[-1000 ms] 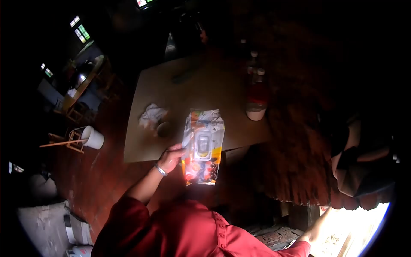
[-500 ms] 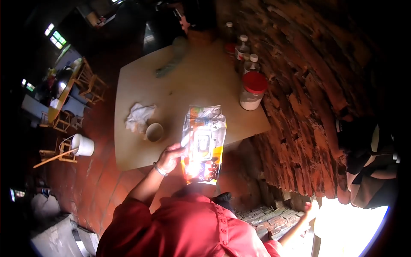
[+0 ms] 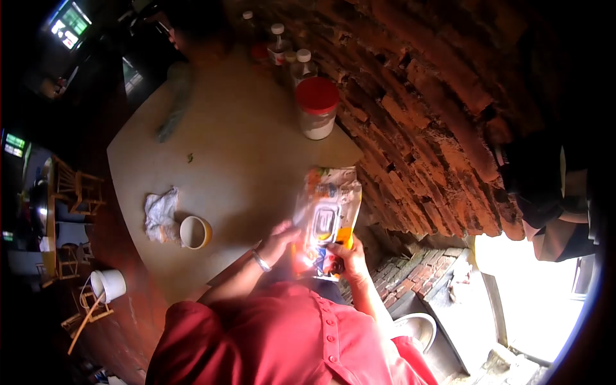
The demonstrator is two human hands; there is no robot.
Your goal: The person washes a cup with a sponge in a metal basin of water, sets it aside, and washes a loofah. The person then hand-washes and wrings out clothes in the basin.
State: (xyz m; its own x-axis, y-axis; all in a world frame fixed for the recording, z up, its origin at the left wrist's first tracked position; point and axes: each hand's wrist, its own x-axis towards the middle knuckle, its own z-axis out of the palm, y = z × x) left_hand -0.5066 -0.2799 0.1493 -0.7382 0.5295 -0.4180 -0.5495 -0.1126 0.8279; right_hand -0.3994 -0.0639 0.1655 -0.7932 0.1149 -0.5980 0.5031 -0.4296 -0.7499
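Away from the bright opening and over to the wipes packet point(image 3: 326, 221) had come the right hand point(image 3: 351, 258), which a moment before was well apart from it. The packet was now in both hands, tilted in front of the red shirt point(image 3: 282, 330), near the right-hand corner of the table point(image 3: 237, 154). The right grip was clamped on its lower right edge, with the thumb pressed on the printed front just below the plastic lid point(image 3: 325, 222). The left hand point(image 3: 277, 240), above a wrist with a silvery bracelet point(image 3: 261, 260), was closed on the left edge, its fingers blurred by motion.

On the table, a crumpled white cloth point(image 3: 161, 215) lay just beside a round cup point(image 3: 195, 232), and a small green scrap point(image 3: 190, 157) lay farther off. A red-lidded jar point(image 3: 317, 109) stood beyond the packet, with white-capped bottles point(image 3: 278, 48) behind it along the rough brick wall point(image 3: 417, 128). A pale green item lay toward the far left edge, too dim to identify. Off to the left was a white bucket point(image 3: 109, 285) with a wooden stick point(image 3: 85, 324) against it; a round basin point(image 3: 415, 330) showed at the lower right.
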